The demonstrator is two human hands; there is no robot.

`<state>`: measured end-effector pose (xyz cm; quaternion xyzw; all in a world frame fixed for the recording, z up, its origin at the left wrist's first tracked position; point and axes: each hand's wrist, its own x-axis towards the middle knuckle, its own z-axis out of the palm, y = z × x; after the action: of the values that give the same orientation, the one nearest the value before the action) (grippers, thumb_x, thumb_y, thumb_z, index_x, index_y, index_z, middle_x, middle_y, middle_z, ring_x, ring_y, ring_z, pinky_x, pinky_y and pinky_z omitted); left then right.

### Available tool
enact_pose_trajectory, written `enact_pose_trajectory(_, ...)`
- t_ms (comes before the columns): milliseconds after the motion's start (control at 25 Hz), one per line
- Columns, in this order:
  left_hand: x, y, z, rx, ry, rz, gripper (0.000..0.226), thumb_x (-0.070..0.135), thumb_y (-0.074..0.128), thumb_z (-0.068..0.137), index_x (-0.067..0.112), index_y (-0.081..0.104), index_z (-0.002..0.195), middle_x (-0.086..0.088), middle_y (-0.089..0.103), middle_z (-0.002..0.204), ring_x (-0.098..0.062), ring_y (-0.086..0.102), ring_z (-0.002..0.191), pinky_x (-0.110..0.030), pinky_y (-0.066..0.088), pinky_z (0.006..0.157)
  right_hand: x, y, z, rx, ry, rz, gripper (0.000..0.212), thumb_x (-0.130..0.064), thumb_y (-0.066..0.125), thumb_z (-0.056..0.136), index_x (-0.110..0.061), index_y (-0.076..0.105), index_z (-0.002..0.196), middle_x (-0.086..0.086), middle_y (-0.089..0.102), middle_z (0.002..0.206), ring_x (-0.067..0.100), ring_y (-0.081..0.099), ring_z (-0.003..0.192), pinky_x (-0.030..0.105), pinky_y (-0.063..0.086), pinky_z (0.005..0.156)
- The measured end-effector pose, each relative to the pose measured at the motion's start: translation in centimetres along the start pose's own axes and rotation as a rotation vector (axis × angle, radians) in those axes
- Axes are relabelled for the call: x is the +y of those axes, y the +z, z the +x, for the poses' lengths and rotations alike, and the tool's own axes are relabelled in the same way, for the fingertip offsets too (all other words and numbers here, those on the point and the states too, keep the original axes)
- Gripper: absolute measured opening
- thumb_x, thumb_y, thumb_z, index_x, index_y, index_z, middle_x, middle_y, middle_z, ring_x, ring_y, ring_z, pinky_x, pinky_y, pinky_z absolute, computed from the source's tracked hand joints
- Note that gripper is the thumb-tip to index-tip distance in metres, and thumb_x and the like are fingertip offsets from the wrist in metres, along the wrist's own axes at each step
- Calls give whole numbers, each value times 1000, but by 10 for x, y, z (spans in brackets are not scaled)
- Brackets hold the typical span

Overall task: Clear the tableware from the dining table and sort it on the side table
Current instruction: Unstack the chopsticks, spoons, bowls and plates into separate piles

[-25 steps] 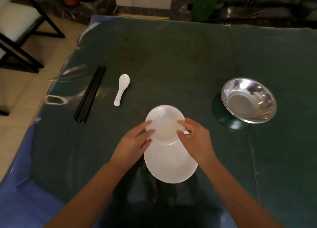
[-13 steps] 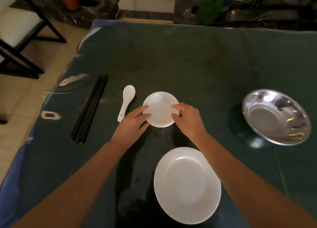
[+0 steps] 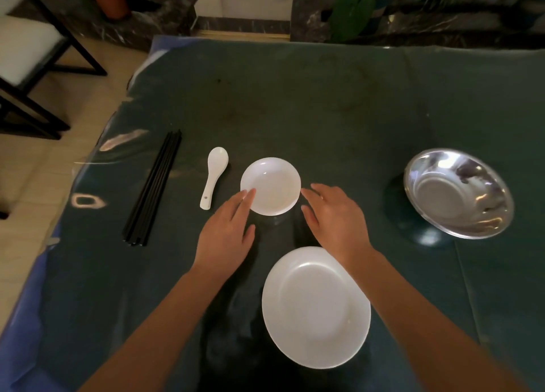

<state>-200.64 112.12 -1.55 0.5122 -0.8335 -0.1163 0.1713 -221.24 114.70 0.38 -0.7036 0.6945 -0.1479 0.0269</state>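
A small white dish (image 3: 270,185) lies flat on the dark green table (image 3: 324,102). My left hand (image 3: 228,232) hovers at its near left rim with fingers straight, and the fingertips overlap that rim. My right hand (image 3: 333,217) is open just right of the dish, apart from it. A larger white plate (image 3: 315,307) sits near me, below the right wrist. A white ceramic spoon (image 3: 213,176) lies left of the dish. Black chopsticks (image 3: 154,186) lie in a bundle further left. A steel bowl (image 3: 458,192) rests at the right.
The table's left edge drops to a tiled floor, where a black-framed chair (image 3: 26,52) with a white seat stands. Dark stone planters (image 3: 398,17) with green plants line the far side. A blue cover (image 3: 20,332) shows at the near left corner.
The small dish was lifted off the large plate, carried away from me and set down beside the spoon. Both hands have let go of it and drawn back, fingers spread.
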Motion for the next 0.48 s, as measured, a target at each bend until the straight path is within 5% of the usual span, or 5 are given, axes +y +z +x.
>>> enact_pose_trajectory(200, 51, -12, -67, -38, 111, 142, 60, 27, 70, 77, 11, 50, 131, -15, 56, 131, -31, 57, 116, -51, 45, 96, 5, -18, -77, -12, 131, -69, 40, -28, 61, 87, -12, 58, 123, 18, 56, 129, 36, 54, 117, 47, 49, 88)
enact_pose_trajectory(360, 75, 1, -109, -250, -131, 93, 64, 41, 55, 86, 15, 34, 141, -12, 39, 146, -27, 44, 129, -44, 37, 104, 15, -13, -143, -322, 349, -36, 60, -40, 44, 92, -27, 20, 145, 10, 20, 154, 28, 25, 137, 42, 39, 102)
enact_pose_trajectory(480, 79, 16, -123, -393, -372, -84, 69, 42, 45, 91, 18, 11, 147, -3, 22, 153, -19, 29, 136, -34, 35, 105, 16, -7, -171, -450, 424, 121, 65, -35, 44, 93, -25, 10, 147, 7, 15, 154, 25, 23, 137, 40, 38, 104)
